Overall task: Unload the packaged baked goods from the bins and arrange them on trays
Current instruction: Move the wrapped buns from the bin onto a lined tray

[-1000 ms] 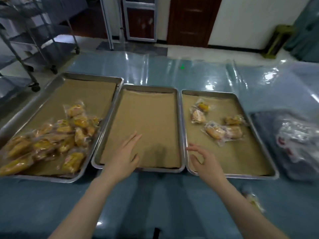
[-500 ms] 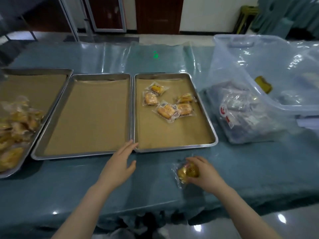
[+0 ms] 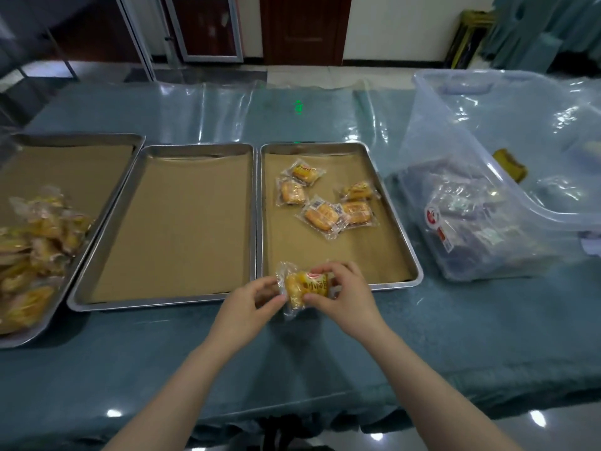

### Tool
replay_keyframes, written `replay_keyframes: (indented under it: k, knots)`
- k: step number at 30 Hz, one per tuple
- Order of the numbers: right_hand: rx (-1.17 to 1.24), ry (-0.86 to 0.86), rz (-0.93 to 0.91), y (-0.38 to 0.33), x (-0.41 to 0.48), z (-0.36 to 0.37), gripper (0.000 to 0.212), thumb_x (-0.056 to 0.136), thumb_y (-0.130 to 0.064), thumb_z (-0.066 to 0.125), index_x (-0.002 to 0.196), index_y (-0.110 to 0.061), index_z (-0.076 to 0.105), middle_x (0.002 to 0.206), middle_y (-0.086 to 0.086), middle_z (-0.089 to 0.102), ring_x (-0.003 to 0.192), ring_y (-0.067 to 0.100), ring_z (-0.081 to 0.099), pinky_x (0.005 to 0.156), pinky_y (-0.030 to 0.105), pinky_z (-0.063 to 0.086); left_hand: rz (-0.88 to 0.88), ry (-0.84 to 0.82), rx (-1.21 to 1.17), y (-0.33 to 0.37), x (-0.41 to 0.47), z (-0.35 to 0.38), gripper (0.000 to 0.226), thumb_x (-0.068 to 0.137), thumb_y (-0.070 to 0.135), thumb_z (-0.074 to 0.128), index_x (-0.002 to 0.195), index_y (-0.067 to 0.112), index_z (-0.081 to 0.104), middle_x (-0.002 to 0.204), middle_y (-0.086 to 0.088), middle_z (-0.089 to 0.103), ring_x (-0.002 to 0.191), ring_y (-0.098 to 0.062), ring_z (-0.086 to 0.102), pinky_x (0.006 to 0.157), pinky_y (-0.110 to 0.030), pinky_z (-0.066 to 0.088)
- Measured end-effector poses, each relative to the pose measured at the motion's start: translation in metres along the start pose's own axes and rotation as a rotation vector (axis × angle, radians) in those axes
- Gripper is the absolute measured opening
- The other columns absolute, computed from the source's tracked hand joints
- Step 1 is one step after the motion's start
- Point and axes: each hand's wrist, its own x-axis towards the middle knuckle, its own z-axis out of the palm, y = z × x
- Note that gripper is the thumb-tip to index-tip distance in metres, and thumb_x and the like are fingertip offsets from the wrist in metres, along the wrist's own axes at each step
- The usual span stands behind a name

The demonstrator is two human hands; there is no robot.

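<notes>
view: head, single | position: above near tabletop (image 3: 455,336) edge | facing: forward and down | range: close, arms' reach | far field: floor, door (image 3: 305,27)

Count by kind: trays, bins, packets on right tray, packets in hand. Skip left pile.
Paper-lined steel trays: 3
Clear plastic bin: 1
Clear-wrapped yellow cake packets on right tray: 5
Yellow cake packet held by left hand and right hand: 1
Total: 10

The left tray (image 3: 74,136) and its heap of packets (image 3: 32,242) run off the left edge; the clear bin (image 3: 461,74) runs off the right, its contents indistinct.
</notes>
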Motion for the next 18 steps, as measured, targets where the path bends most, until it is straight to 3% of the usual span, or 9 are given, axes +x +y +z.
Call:
replay_keyframes:
  k: [4,7,10,13,15,18]
  knots:
    - [0.004,0.000,-0.040,-0.012,0.019,0.015,0.042,0.068,-0.030,0.083,0.101,-0.039,0.059,0.113,-0.015,0.043,0.101,0.006,0.052,0.087,0.023,0.046,-0.074,0.023,-0.111,-0.001,0.015,-0.012,0.021,0.082,0.016,0.071,0.101,0.022,0.066,0.081,0.011,0.074,0.079,-0.003,0.068,0.071,-0.015,0.047]
    - [0.093,-0.032,-0.059,-0.010,0.031,0.023,0.045,0.073,-0.027,0.080,0.109,-0.040,0.057,0.117,-0.021,0.042,0.099,0.001,0.054,0.078,0.017,0.049,-0.133,0.052,-0.174,-0.002,0.029,-0.020,0.021,0.082,0.005,0.069,0.094,0.022,0.063,0.073,0.010,0.073,0.068,-0.001,0.066,0.068,-0.018,0.048]
    - [0.210,-0.072,0.026,-0.002,0.048,0.019,0.052,0.079,-0.038,0.073,0.124,-0.043,0.046,0.123,-0.030,0.047,0.104,-0.003,0.053,0.078,0.017,0.050,-0.197,0.107,-0.194,-0.006,0.042,-0.024,0.023,0.082,0.001,0.067,0.091,0.022,0.062,0.075,0.010,0.072,0.068,-0.005,0.066,0.064,-0.016,0.048]
    - [0.070,-0.008,0.137,0.018,0.085,-0.001,0.056,0.078,-0.049,0.070,0.126,-0.041,0.044,0.114,-0.022,0.053,0.097,-0.001,0.054,0.074,0.020,0.048,-0.253,0.179,-0.225,-0.009,0.054,-0.027,0.022,0.084,0.002,0.065,0.090,0.023,0.061,0.075,0.009,0.072,0.062,-0.001,0.065,0.054,-0.014,0.047]
    - [-0.085,0.074,0.233,0.035,0.115,-0.017,0.061,0.075,-0.051,0.072,0.127,-0.033,0.045,0.110,-0.011,0.057,0.095,0.005,0.057,0.076,0.027,0.051,-0.298,0.238,-0.229,-0.009,0.060,-0.029,0.020,0.085,0.005,0.065,0.089,0.024,0.061,0.075,0.005,0.073,0.056,-0.004,0.064,0.055,-0.020,0.049]
    - [-0.361,0.134,0.247,0.062,0.153,-0.031,0.078,0.068,-0.055,0.076,0.133,-0.028,0.042,0.136,0.002,0.044,0.124,0.023,0.045,0.101,0.046,0.044,-0.354,0.313,-0.248,-0.010,0.065,-0.030,0.019,0.085,0.004,0.064,0.089,0.022,0.061,0.069,0.008,0.072,0.051,-0.007,0.062,0.054,-0.022,0.052]
